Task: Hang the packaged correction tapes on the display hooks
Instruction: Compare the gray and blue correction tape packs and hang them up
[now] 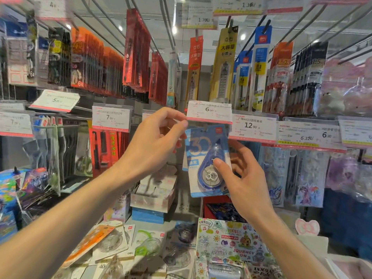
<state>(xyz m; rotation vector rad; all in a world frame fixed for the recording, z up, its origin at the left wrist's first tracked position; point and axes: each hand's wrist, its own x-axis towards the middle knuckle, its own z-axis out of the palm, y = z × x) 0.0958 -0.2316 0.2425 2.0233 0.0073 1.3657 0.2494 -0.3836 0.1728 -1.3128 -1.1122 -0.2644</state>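
The blue correction tape pack (207,160) hangs upright directly under the 6.00 price tag (209,112), its long axis vertical and its printed front facing the camera. Its top edge with the hang hole sits just below that tag, at the hook, which is too blurred to make out clearly. The teardrop-shaped dispenser inside points its narrow tip up and slightly right, with the round wheel at the bottom. A large "30" shows on the card's upper left and again on the wheel; a small red brand square sits at the top right corner.

The left hand (155,141) reaches to the left of the tag, thumb and forefinger pressed together in a pinch at the pack's top left corner. The right hand (245,178) holds the pack's lower right side below the tag, thumb on the front of the dispenser, fingers curled behind.

Right of the tag, a label reads 12.90 (252,125). Left of it, another reads 7.90 (111,117).
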